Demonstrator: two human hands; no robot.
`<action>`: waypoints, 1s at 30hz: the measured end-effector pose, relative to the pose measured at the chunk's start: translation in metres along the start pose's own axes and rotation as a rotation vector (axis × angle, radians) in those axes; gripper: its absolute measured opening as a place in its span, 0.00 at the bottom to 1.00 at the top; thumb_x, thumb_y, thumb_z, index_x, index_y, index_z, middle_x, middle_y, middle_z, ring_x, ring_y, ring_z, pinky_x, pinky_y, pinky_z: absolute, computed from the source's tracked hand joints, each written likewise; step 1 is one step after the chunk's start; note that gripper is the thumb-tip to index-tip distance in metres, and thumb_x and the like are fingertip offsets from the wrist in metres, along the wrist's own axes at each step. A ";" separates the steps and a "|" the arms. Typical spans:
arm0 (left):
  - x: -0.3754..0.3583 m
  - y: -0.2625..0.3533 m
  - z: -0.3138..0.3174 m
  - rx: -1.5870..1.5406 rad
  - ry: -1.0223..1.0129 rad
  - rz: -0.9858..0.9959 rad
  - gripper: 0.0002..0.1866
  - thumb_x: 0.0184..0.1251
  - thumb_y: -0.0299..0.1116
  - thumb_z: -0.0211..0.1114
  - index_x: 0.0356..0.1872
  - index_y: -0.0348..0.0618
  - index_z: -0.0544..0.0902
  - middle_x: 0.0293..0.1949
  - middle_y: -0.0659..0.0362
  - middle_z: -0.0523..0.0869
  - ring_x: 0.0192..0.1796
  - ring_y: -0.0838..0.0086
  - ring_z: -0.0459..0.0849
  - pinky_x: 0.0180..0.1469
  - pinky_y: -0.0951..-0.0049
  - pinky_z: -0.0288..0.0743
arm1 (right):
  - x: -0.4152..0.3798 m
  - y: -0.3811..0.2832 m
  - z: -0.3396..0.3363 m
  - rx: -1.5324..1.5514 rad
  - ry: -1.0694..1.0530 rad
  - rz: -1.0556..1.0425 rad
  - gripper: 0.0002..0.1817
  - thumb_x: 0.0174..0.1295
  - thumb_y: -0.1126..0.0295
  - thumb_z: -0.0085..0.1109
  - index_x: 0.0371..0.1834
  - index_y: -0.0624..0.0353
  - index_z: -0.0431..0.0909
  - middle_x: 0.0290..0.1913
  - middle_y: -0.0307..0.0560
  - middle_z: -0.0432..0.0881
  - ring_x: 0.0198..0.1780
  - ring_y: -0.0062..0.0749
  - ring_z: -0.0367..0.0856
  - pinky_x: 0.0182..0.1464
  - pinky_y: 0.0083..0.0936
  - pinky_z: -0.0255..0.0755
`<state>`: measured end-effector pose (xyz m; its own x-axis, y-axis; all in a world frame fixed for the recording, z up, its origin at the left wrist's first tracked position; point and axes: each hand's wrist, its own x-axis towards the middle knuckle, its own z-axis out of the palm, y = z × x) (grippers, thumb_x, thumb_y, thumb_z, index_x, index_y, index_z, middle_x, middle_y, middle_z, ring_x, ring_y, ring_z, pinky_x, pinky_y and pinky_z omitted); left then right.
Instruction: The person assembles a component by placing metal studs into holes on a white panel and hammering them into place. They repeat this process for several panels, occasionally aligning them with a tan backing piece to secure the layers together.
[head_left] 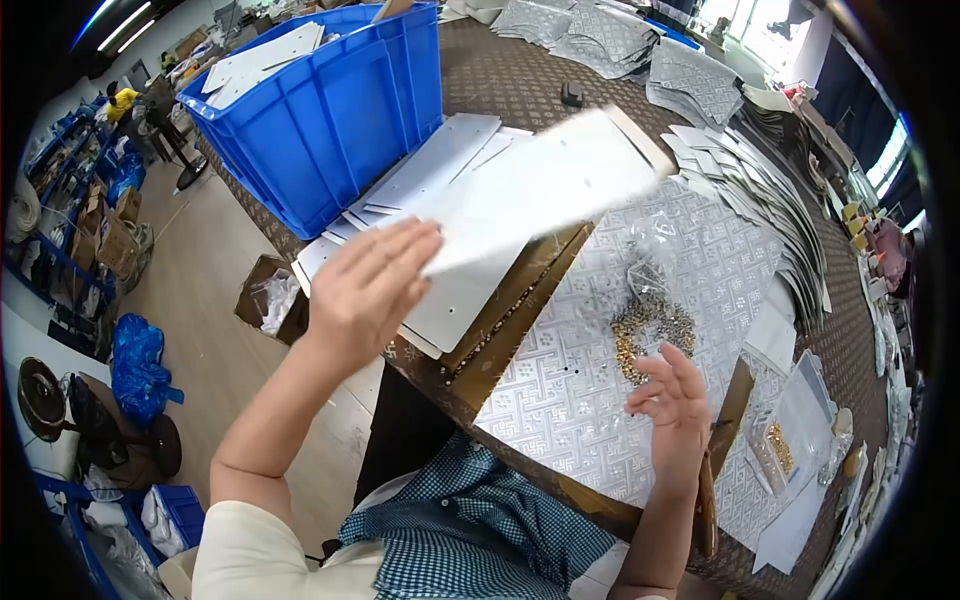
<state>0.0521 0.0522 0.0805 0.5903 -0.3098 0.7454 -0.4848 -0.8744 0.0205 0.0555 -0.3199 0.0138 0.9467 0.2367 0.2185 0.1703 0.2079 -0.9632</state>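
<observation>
1. Left hand [365, 290]: grip closed on the near end of one white panel [550, 185], raised at a slant and blurred.
2. Right hand [676, 405]: thumb and fingers apart, slightly curled, near the small metal pieces [628, 345]; whether anything small lies between them cannot be told.
3. Count: one blue bin [325, 130], one loose heap of metal pieces, too many to number; stacked panels [460, 300] overlap and cannot be counted exactly.
4. Edges and room: the raised panel spans from above the stack to over the patterned sheet [540, 375]. Bare sheet extends left of the heap, toward the front edge of the counter [495, 65]; the bin stands just beyond the stack.
</observation>
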 end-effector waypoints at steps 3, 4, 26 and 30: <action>-0.027 0.038 0.012 -0.077 -0.150 0.161 0.23 0.66 0.41 0.70 0.60 0.47 0.85 0.61 0.58 0.87 0.64 0.69 0.85 0.64 0.62 0.79 | -0.002 0.001 -0.003 0.323 -0.169 0.189 0.60 0.60 0.22 0.49 0.77 0.70 0.57 0.64 0.65 0.78 0.50 0.48 0.87 0.44 0.44 0.88; -0.036 0.048 0.012 -0.134 -0.283 0.196 0.24 0.64 0.40 0.71 0.62 0.47 0.83 0.64 0.57 0.84 0.68 0.68 0.81 0.67 0.60 0.76 | -0.011 0.004 -0.005 0.375 -0.021 0.259 0.61 0.59 0.21 0.50 0.77 0.69 0.58 0.64 0.65 0.77 0.52 0.52 0.86 0.39 0.48 0.87; -0.018 0.111 0.060 -0.689 -0.720 -0.389 0.20 0.63 0.49 0.74 0.39 0.40 0.84 0.27 0.56 0.85 0.29 0.65 0.87 0.32 0.67 0.79 | -0.008 -0.013 -0.029 -0.081 0.281 -0.003 0.14 0.78 0.68 0.53 0.56 0.66 0.80 0.45 0.48 0.88 0.37 0.20 0.83 0.43 0.18 0.78; -0.031 0.122 0.045 -0.750 -0.741 -0.316 0.17 0.59 0.40 0.78 0.40 0.38 0.85 0.29 0.54 0.85 0.27 0.65 0.86 0.30 0.69 0.78 | -0.006 -0.009 -0.039 -0.333 0.448 -0.013 0.06 0.73 0.74 0.60 0.47 0.64 0.82 0.35 0.39 0.84 0.32 0.13 0.76 0.36 0.13 0.71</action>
<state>0.0039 -0.0618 0.0297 0.8765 -0.4782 0.0557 -0.3641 -0.5828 0.7265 0.0589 -0.3605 0.0154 0.9552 -0.2055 0.2131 0.1914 -0.1205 -0.9741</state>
